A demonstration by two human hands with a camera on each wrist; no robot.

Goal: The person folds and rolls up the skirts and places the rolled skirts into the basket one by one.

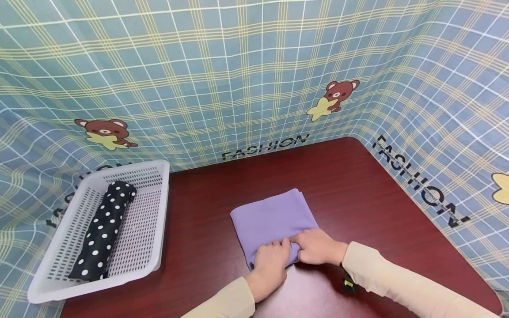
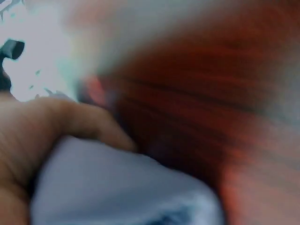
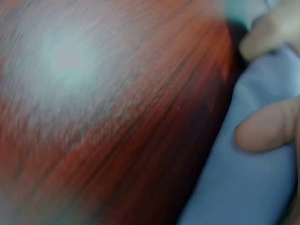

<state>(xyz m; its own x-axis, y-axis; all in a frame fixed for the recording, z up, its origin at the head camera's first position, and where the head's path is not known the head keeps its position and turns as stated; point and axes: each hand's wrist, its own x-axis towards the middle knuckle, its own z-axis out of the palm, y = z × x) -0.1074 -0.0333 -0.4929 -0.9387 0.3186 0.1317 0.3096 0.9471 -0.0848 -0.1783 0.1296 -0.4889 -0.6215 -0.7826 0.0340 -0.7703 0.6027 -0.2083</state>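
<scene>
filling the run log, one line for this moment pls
hands: left and right grip purple cloth near edge | basket: dotted roll inside

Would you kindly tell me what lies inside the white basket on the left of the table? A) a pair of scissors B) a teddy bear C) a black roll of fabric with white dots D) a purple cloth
C: in the head view the white basket holds a black roll with white dots, while the purple cloth lies on the table under both hands.

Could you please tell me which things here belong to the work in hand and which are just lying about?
In hand: purple cloth, gripped at its near edge by left hand and right hand.
Lying about: white basket, polka-dot roll inside it.
</scene>
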